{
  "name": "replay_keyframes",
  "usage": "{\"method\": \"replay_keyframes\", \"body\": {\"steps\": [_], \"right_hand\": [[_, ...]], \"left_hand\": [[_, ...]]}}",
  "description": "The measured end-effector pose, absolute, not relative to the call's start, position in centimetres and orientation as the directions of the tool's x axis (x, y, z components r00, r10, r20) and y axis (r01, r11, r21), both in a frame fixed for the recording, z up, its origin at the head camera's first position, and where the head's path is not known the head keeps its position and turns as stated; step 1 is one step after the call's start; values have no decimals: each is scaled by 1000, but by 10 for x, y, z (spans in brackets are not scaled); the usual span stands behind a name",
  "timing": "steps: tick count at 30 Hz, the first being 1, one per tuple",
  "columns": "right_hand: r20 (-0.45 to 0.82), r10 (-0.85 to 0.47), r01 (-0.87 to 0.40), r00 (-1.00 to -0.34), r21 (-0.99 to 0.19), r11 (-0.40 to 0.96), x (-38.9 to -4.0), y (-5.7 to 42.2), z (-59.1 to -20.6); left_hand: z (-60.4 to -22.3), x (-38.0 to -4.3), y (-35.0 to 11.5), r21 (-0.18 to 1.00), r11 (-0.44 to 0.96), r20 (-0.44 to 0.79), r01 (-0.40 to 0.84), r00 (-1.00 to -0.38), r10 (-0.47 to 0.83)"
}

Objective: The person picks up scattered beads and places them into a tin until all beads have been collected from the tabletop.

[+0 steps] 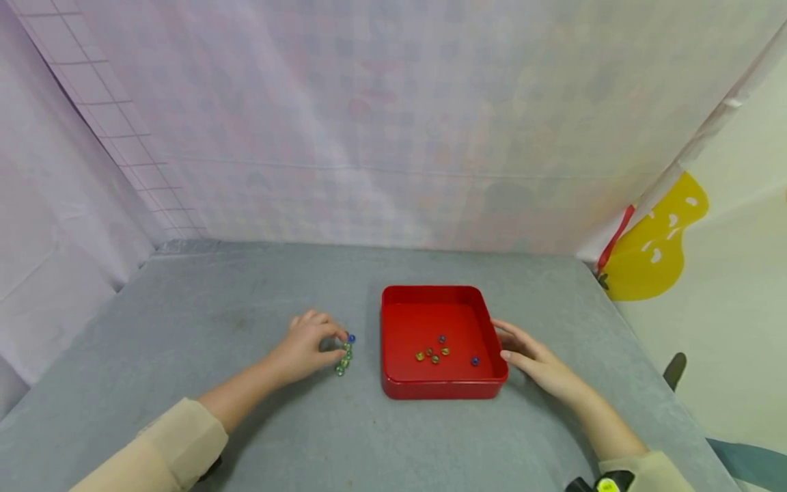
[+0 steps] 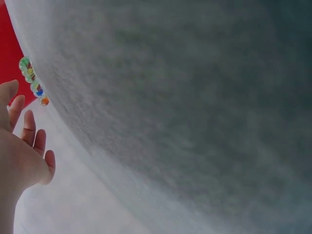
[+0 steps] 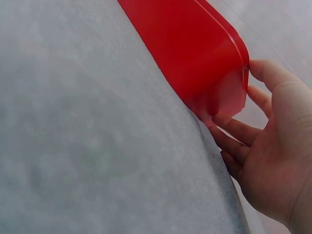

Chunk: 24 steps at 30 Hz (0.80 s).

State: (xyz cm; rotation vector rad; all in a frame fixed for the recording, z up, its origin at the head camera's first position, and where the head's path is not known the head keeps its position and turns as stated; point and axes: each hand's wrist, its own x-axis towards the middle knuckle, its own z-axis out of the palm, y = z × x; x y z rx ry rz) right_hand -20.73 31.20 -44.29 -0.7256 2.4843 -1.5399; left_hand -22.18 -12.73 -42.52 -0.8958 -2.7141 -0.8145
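Note:
A short row of glass marbles point(image 1: 348, 354), mostly greenish with a blue one at the far end, lies on the grey table. My left hand point(image 1: 309, 347) is right beside it, thumb and index finger apart at the marbles. From the left wrist view, the row of marbles point(image 2: 30, 77) shows just past the fingertips, and an orange marble point(image 2: 44, 101) sits at one end. A shallow red tray point(image 1: 447, 389) stands to the right, with several yellowish and bluish marbles point(image 1: 435, 359) scattered inside. My right hand point(image 1: 541, 363) rests its fingertips against the tray's right wall.
The grey table point(image 1: 246, 294) reaches back to a pale patterned curtain point(image 1: 399, 137). More white cloth point(image 1: 49, 239) hangs at the left, and a light sheet with a yellow printed shape point(image 1: 658, 253) borders the right side.

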Motion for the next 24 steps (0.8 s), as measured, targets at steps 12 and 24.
{"method": "replay_keyframes", "body": {"steps": [12, 24], "right_hand": [[161, -476, -353, -865, -868, 348, -208, 313, -445], [140, -462, -330, -876, -872, 362, -207, 312, -443]], "left_hand": [[-426, -222, -128, 441, 681, 301, 584, -812, 501], [-430, -223, -125, 412, 690, 288, 595, -803, 521]]}}
